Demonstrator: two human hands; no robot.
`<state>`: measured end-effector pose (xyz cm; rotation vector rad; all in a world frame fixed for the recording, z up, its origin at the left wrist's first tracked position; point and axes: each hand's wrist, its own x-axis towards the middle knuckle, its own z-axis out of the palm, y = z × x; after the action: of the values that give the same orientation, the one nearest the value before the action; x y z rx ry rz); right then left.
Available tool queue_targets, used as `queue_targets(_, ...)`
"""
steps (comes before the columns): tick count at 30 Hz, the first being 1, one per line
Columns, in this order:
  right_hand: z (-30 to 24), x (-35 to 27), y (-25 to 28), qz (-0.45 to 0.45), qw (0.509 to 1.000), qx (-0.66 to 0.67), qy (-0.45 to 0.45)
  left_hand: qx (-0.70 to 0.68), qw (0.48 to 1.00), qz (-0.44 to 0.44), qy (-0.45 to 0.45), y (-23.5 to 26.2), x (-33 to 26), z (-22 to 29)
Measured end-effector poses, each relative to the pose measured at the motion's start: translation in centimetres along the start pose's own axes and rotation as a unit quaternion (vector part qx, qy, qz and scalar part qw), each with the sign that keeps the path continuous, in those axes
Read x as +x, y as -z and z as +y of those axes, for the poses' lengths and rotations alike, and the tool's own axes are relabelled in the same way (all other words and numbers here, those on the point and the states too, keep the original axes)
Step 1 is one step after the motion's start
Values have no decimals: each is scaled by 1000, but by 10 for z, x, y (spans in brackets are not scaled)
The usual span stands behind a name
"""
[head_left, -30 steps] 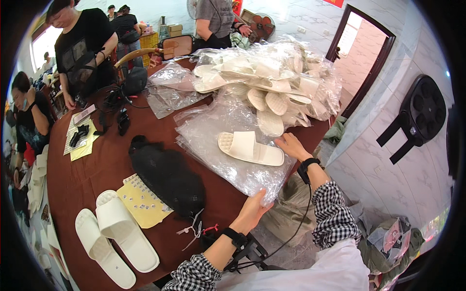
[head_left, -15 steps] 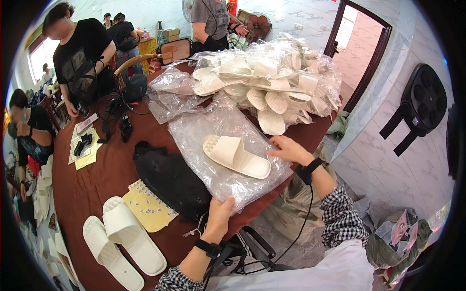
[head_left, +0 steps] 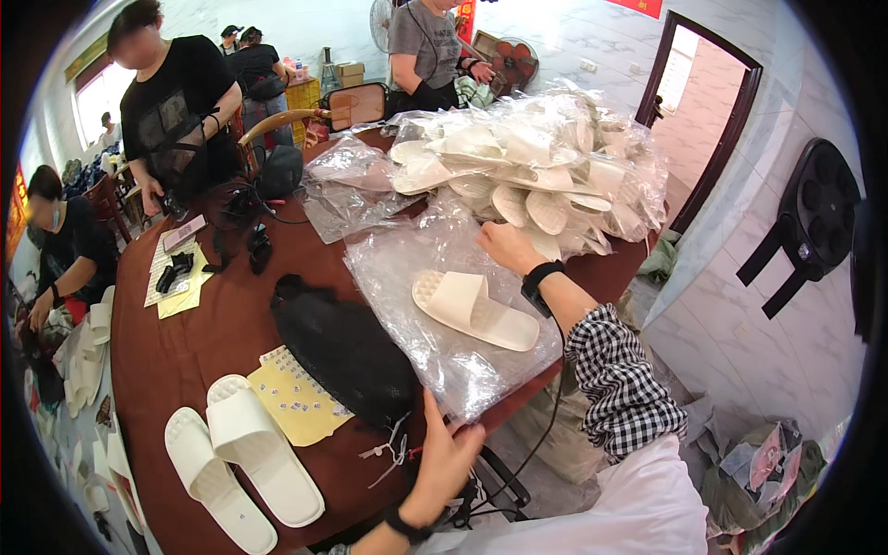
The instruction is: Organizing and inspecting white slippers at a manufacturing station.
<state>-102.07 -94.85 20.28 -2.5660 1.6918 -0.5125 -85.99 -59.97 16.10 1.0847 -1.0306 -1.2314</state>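
A cream slipper (head_left: 462, 305) lies on a flat clear plastic bag (head_left: 393, 277) near the table's right edge. My right hand (head_left: 511, 248) hovers beyond the slipper, beside the bag's far right side. Its fingers are partly bent and hold nothing that I can see. At the bag's near corner is my left hand (head_left: 446, 458), thumb and forefinger spread apart, with no object in it. Its fingertips are close to the plastic; whether they touch it I cannot tell. A heap of cream slippers in clear wrapping (head_left: 546, 166) rises just past my right hand.
A pair of white slippers (head_left: 259, 453) rests at the left on the brown-covered table (head_left: 222, 342). Beside it lie a yellow sticker sheet (head_left: 296, 398) and a black mesh bag (head_left: 342, 351). Other people stand across the table. A cable hangs from my right wrist.
My right hand has moved from beside the slipper up toward the heap. My left hand has let go of the bag's near edge and opened. The whole view has shifted slightly.
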Motion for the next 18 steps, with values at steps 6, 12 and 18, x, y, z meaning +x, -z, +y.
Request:
queue_targets(6, -14, -2, -11, 94, 989, 95, 65, 426, 852, -37, -302, 18, -5, 43)
queue_targets(12, -13, -6, -27, 62, 989, 30, 131, 549, 795, -26, -257, -11, 57, -8)
queue_targets(18, 24, -3, -53, -5, 997, -37, 70, 626, 748, -73, -206, -16, 45, -59)
